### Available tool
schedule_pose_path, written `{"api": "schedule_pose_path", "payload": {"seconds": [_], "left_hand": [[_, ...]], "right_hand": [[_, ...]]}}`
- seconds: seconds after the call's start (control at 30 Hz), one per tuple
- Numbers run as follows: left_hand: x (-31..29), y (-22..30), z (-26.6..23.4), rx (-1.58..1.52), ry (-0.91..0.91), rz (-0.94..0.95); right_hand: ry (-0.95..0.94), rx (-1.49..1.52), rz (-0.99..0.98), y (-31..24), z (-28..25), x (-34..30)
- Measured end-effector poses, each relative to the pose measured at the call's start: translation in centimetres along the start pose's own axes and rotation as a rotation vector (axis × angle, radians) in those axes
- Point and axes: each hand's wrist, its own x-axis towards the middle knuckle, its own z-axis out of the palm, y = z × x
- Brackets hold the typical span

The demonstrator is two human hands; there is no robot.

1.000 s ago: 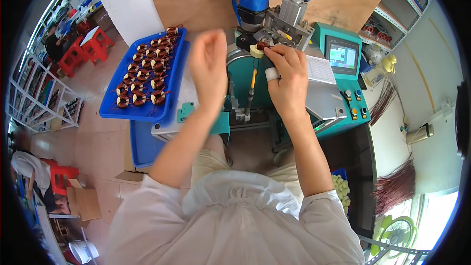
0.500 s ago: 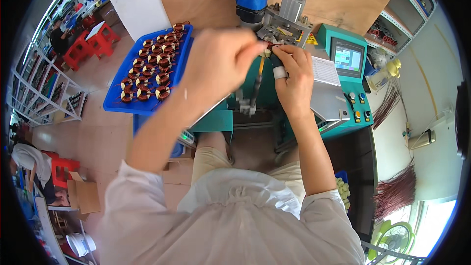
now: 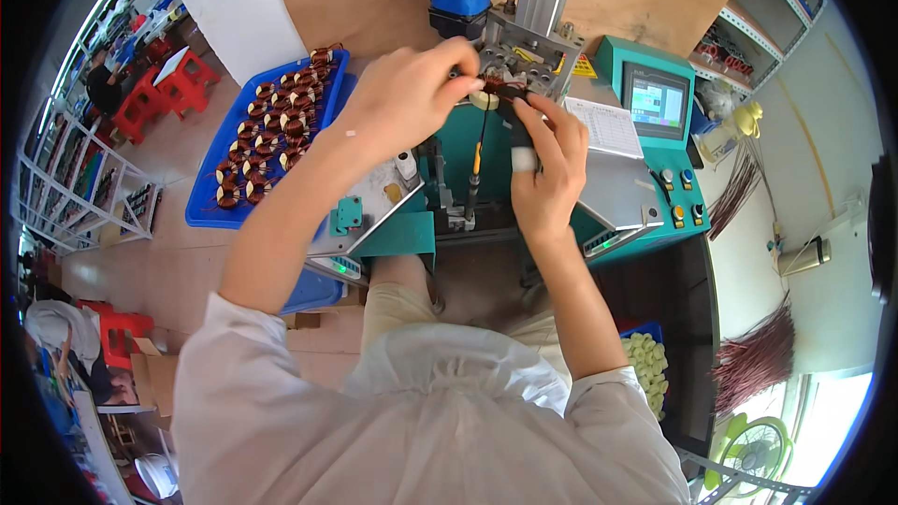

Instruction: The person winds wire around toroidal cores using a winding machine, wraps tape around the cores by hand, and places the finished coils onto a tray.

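At the machine head [image 3: 524, 36] sat one cream ring [image 3: 484, 101], wire-wound, presumably light, rigid, best taken by its bare rim; left hand [image 3: 412, 86] and right hand [image 3: 550, 166] flanked it, fingers narrowed, exact hold indiscernible.

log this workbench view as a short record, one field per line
workpiece: cream ring coil wound with dark reddish wire
left hand: at the coil's left, fingers bent, grip unclear
right hand: at the coil's right, white band on thumb, grip unclear
below coil: slim black-yellow rod
left: blue rectangular tray holding wound coils
right: teal control box, lit screen
lower right: pale yellow pieces in blue bin
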Motion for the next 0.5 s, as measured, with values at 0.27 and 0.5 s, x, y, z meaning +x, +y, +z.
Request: {"api": "schedule_pose_path", "payload": {"seconds": [0.27,0.5], "left_hand": [[-7.5,1.5,-0.8,-0.418,0.191,-0.236],[-10.7,0.8,-0.1,-0.568,0.228,-0.342]], "right_hand": [[-0.44,0.339,0.618,-4.5,2.0,-9.6],[-0.185,0.006,0.043,-6.1,-2.0,3.2]]}}
